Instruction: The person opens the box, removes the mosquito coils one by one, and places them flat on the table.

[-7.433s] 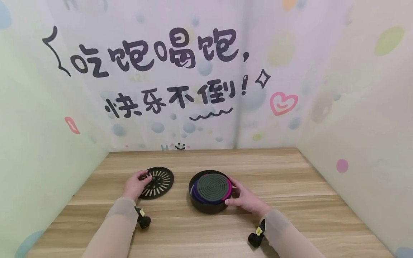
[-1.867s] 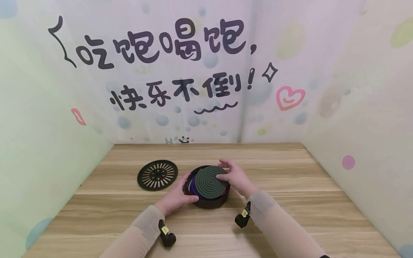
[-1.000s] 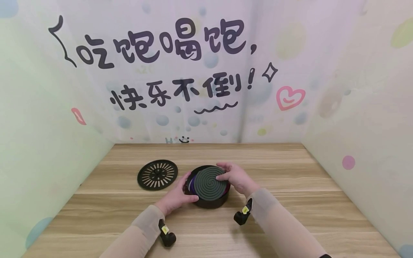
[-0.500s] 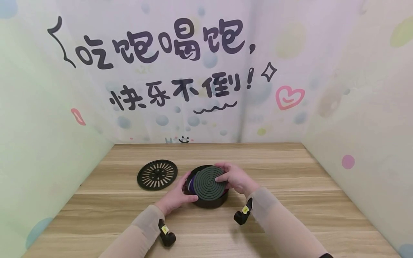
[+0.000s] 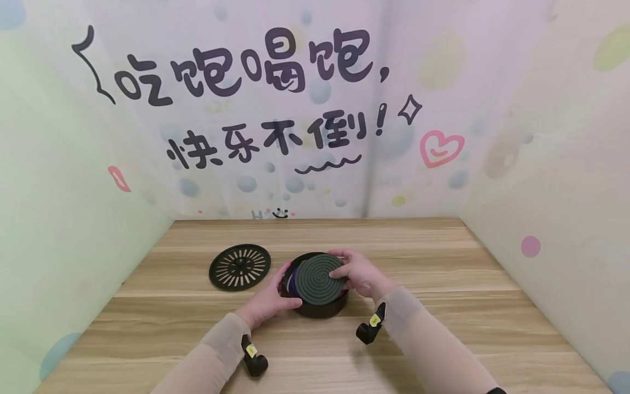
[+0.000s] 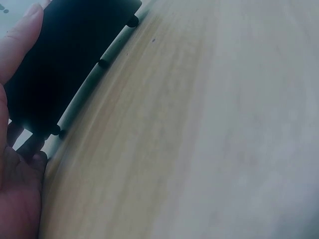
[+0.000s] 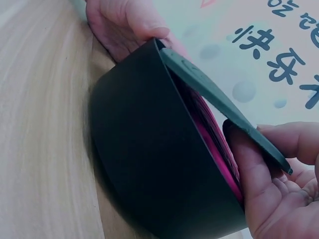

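Observation:
A round black tin stands on the table, with a dark green mosquito coil over its mouth. My left hand grips the tin's left side, thumb at the front rim. With thumb and fingers my right hand pinches the coil's right edge. In the right wrist view the coil slants, its near edge lifted off the tin's rim and its far edge by the rim near the left thumb. Pink layers show inside the tin beneath it; purple shows at the left in the head view.
A black slotted round lid lies flat on the wooden table, left of and slightly behind the tin. A printed wall rises at the table's back, with pale walls on both sides.
Since the oldest frame, my left hand has gone from the slotted lid to the tin, and my right from the tin's side to the coil, now tilted. In the last second, little has moved.

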### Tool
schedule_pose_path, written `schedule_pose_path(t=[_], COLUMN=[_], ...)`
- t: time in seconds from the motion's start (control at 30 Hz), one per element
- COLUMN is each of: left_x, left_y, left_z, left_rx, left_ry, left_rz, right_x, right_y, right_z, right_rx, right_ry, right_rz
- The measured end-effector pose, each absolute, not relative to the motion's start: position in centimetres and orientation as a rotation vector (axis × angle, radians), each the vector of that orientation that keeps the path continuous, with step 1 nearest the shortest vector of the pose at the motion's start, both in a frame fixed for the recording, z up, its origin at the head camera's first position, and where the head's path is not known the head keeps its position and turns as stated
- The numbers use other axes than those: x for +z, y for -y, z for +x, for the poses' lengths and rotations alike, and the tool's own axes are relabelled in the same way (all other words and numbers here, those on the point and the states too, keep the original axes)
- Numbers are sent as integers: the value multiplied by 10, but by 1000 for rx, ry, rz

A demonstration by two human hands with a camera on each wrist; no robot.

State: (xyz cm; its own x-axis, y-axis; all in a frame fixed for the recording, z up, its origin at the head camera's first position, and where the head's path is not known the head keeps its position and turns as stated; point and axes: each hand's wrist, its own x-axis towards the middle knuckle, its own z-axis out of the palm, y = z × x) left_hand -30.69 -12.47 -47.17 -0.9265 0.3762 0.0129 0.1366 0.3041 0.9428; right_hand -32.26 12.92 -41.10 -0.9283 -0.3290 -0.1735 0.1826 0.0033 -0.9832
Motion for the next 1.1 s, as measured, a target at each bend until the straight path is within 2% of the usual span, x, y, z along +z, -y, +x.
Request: schedule_pose_path(t=[0.43, 1.1], left_x=[-471, -473], left_y=[125, 125], left_z=[-307, -308], left_rx=[1686, 1668], left_ry=[-2344, -2363], left_rz=[480, 485], right_x=[-414, -407], right_y=[-138, -170], right_z=[-326, -344], right_rx=[-2136, -2464], right_ry=[-1781, -1668], right_rz=[-134, 56])
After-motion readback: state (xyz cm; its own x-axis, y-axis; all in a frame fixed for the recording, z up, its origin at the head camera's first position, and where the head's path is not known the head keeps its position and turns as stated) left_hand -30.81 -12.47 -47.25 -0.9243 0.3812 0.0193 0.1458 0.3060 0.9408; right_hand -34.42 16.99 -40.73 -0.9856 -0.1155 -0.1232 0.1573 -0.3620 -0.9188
